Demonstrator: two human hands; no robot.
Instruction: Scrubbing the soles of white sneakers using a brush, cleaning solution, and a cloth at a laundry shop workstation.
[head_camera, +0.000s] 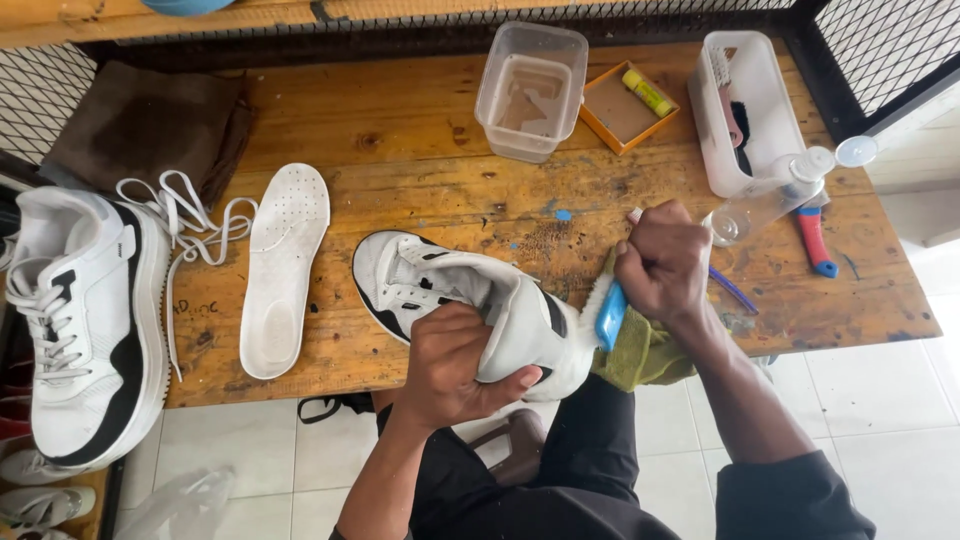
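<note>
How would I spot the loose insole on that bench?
Start at the wooden bench. Left of the shoe held in the left hand lies the insole, flat and alone. It is thin, white and dotted with small holes, unlike the laced shoe further left.

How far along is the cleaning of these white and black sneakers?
Done: laces and white insole lie out on the wooden table. In hand: the left hand grips the unlaced white and black sneaker while the right hand works a blue-handled brush at its heel, over a green cloth. Left: the second sneaker, laced, sits untouched at the table's left edge.
</note>
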